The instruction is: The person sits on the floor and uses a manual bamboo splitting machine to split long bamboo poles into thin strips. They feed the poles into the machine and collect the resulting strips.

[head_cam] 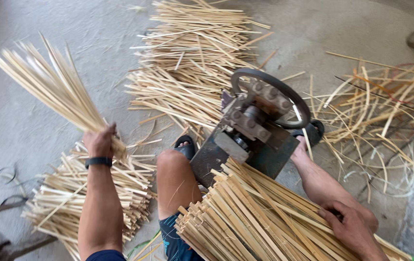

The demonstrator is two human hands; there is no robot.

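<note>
Left hand grip clamped on fanned bamboo strips; right hand pressing lap bundle; loose ends may slip onto floor

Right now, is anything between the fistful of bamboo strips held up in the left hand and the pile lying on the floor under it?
Nothing visible. The left hand grips the fanned bundle of bamboo strips above the floor pile, with only open air between. The hand-wheel machine stands off to the right.
</note>
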